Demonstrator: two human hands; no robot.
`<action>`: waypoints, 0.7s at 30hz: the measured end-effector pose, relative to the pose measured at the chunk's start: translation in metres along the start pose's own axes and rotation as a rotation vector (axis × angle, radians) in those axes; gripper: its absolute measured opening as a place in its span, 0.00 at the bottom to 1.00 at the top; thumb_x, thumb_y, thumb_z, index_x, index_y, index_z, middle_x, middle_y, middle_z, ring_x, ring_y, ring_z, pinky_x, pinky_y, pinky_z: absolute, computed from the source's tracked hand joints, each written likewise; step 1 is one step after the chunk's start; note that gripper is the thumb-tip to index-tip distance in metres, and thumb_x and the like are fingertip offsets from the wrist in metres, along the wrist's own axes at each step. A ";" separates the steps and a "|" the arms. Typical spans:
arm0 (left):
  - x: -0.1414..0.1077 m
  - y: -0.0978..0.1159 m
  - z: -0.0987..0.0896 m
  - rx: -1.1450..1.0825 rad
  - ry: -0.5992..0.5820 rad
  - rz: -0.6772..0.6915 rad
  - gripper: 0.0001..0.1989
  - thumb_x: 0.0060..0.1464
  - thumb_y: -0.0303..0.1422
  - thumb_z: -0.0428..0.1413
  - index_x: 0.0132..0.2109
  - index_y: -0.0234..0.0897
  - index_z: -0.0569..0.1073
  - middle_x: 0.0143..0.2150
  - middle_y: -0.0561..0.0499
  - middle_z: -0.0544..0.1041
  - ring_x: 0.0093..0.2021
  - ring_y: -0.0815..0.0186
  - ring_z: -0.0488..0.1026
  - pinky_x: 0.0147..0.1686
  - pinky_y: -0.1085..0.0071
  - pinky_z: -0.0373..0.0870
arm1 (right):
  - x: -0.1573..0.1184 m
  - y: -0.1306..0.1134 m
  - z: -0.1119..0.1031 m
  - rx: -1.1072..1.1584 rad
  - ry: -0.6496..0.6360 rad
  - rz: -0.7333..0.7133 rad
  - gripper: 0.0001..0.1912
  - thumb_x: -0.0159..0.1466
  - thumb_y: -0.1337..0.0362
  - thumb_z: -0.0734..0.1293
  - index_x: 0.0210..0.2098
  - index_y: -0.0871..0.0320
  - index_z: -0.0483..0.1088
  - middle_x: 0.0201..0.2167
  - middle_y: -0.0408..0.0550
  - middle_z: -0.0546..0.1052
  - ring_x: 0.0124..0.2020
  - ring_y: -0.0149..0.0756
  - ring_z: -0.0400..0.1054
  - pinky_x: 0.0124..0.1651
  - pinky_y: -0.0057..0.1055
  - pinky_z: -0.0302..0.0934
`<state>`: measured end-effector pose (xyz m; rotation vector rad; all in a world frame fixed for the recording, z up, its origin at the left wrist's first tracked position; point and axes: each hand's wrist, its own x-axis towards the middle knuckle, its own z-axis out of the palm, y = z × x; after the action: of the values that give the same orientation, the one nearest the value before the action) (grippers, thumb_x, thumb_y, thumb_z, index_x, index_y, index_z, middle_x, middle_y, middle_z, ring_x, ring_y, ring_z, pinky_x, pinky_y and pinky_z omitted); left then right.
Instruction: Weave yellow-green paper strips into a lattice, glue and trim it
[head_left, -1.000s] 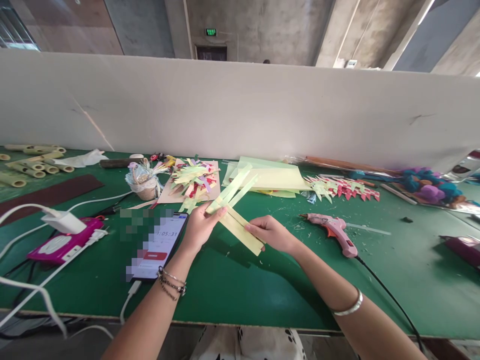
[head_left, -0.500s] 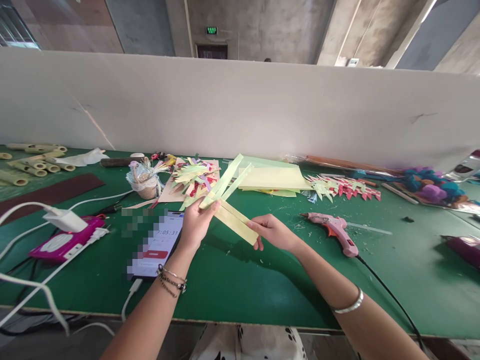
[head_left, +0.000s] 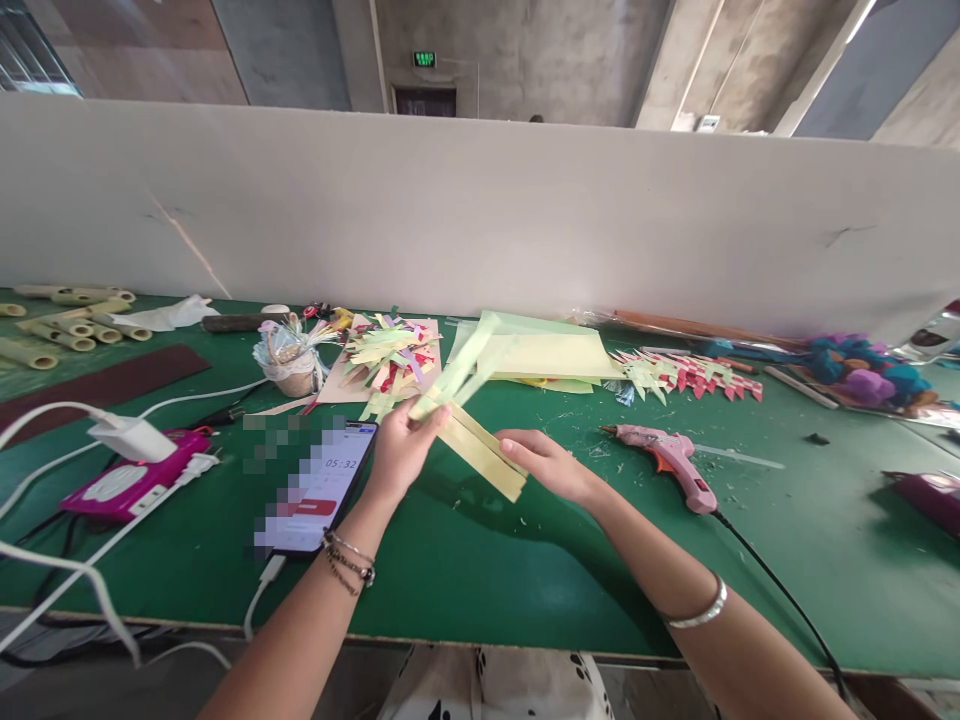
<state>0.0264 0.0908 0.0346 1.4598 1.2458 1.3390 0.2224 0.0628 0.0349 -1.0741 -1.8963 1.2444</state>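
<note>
My left hand [head_left: 405, 450] pinches the spot where folded paper strips cross, thumb on top. Light green paper strips [head_left: 466, 362] fan up and away from that pinch, slightly blurred. Pale yellow paper strips [head_left: 480, 455] slant down to the right from it, lying side by side. Near their lower end my right hand [head_left: 551, 468] is closed on the upper edge, its thumb in front and its other fingers partly hidden behind the paper. Both hands hold the strips above the green table [head_left: 465, 580].
Sheets of pale paper [head_left: 547, 355] lie behind my hands. A pink glue gun [head_left: 667, 455] with its cable is at the right. To the left are a phone [head_left: 322, 490], a magenta power strip [head_left: 142, 480] and a heap of paper scraps [head_left: 390, 355]. A low partition [head_left: 480, 210] stands behind.
My left hand has shifted slightly right with the strips. The right thumb has slid up toward the strips' upper edge, baring their lower end; the green strips have swung a little.
</note>
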 end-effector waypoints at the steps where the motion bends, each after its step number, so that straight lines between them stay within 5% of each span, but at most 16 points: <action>1: -0.002 0.000 0.002 0.005 -0.067 -0.009 0.20 0.42 0.41 0.61 0.40 0.31 0.74 0.29 0.50 0.76 0.30 0.64 0.72 0.30 0.72 0.68 | 0.000 0.001 0.001 -0.009 -0.005 0.003 0.24 0.60 0.45 0.56 0.25 0.59 0.64 0.22 0.41 0.68 0.23 0.27 0.59 0.27 0.26 0.52; 6: -0.009 0.002 0.011 -0.081 -0.272 -0.017 0.16 0.42 0.40 0.62 0.34 0.32 0.73 0.27 0.52 0.74 0.28 0.67 0.69 0.28 0.75 0.66 | 0.002 0.007 0.009 0.067 -0.089 0.074 0.24 0.59 0.45 0.58 0.26 0.61 0.67 0.22 0.44 0.71 0.22 0.28 0.61 0.25 0.26 0.54; 11: -0.009 0.004 0.012 -0.175 -0.273 -0.103 0.18 0.39 0.43 0.63 0.32 0.31 0.74 0.28 0.49 0.76 0.32 0.63 0.72 0.32 0.71 0.68 | 0.004 0.011 0.012 0.104 -0.032 0.098 0.24 0.59 0.45 0.58 0.25 0.61 0.66 0.21 0.44 0.70 0.21 0.28 0.60 0.24 0.26 0.53; 16: -0.009 -0.003 0.015 -0.095 -0.297 -0.067 0.18 0.38 0.41 0.63 0.33 0.31 0.76 0.29 0.47 0.77 0.35 0.58 0.73 0.32 0.69 0.69 | 0.004 0.011 0.012 0.016 0.057 0.044 0.24 0.58 0.45 0.59 0.23 0.61 0.64 0.19 0.39 0.58 0.21 0.24 0.49 0.23 0.25 0.44; 21: -0.009 -0.007 0.015 -0.040 -0.274 -0.022 0.16 0.39 0.41 0.63 0.31 0.30 0.76 0.28 0.47 0.78 0.33 0.58 0.73 0.30 0.70 0.69 | 0.006 0.014 0.013 0.002 0.060 0.085 0.23 0.56 0.45 0.62 0.25 0.62 0.68 0.18 0.38 0.58 0.20 0.23 0.48 0.22 0.24 0.43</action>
<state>0.0402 0.0850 0.0240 1.5378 1.0484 1.0998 0.2133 0.0655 0.0177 -1.1890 -1.8204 1.2468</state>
